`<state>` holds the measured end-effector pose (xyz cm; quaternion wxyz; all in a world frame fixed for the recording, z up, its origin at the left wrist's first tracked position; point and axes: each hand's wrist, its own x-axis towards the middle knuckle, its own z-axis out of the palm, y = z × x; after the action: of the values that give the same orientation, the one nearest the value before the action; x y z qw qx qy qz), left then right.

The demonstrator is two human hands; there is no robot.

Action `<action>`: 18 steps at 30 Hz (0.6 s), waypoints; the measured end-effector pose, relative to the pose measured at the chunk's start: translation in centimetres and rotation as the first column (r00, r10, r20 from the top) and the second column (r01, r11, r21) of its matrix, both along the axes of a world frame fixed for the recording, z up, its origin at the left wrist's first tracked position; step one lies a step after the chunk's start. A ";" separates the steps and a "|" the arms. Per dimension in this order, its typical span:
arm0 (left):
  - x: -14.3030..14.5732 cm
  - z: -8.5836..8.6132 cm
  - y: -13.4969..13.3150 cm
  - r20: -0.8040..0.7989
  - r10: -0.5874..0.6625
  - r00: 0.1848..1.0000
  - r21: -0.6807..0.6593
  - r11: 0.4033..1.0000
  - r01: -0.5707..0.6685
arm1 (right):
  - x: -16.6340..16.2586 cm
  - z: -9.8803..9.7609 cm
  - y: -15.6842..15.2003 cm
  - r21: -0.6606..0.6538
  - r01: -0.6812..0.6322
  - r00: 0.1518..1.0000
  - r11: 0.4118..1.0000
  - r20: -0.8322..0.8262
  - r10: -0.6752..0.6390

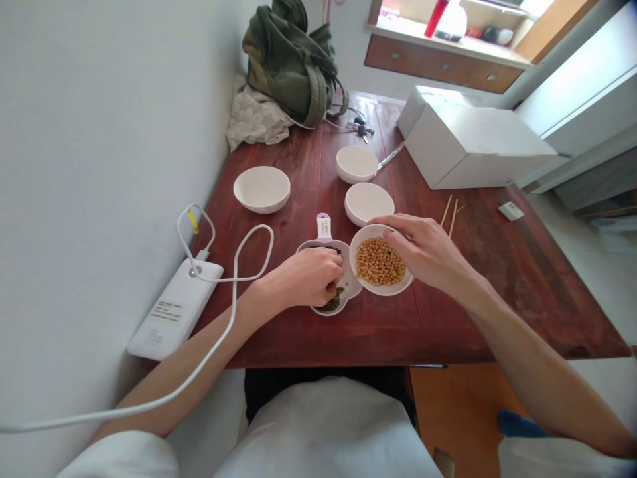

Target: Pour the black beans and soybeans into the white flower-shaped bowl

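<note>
Left hand: fingers bunched inside white lobed dish of green beans, hold unclear
Right hand: curled, gripping round white bowl of yellow soybeans, at 3 o'clock from dish

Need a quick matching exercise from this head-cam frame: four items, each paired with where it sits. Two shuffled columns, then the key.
Items
1. Yellow beans
2. Green beans
3. Keys
4. Power bank

Places
A. Far end of the table, beside the green bag
B. In the white bowl held by the right hand
C. At the table's left edge
D. In the lobed dish under the left hand

Pairs: 1-B, 2-D, 3-A, 4-C
</note>
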<state>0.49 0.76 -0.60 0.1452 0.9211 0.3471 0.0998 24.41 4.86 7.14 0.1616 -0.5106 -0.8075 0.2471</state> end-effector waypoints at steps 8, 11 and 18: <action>-0.1 -0.3 0.1 0.023 -0.002 1.000 0.021 1.000 0.001 | -0.4 0.5 -0.2 0.068 -0.025 0.992 0.997 0.126 0.016; -0.1 -0.2 0.1 0.018 -0.011 1.000 0.015 1.000 0.011 | -0.6 0.7 -0.3 0.083 -0.039 0.988 0.996 0.150 0.026; -0.1 0.0 0.2 0.016 -0.010 1.000 0.002 1.000 0.010 | -0.9 1.0 -0.5 0.100 -0.050 0.983 0.994 0.181 0.032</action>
<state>0.40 0.96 -0.58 0.1477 0.9222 0.3412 0.1066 23.48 4.32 8.16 0.1096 -0.5049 -0.8410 0.1608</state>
